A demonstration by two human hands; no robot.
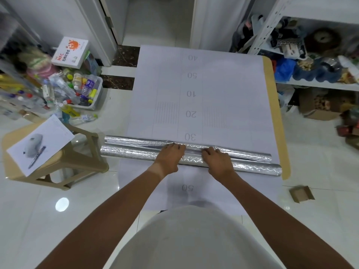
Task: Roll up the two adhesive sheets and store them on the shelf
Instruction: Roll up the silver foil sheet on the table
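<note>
A white backing sheet printed with numbers lies flat on the floor, with a tan sheet edge showing along its right side. Across its near part lies a silver foil roll, partly rolled, looking like two layered tubes. My left hand and my right hand rest side by side on top of the roll's middle, fingers curled over its far edge. The metal shelf stands at the right, crowded with goods.
A beige plastic stool with a paper and a pen on it stands at the left. Behind it is a bin of bottles and a white box. A small open carton lies on the tiles at the right.
</note>
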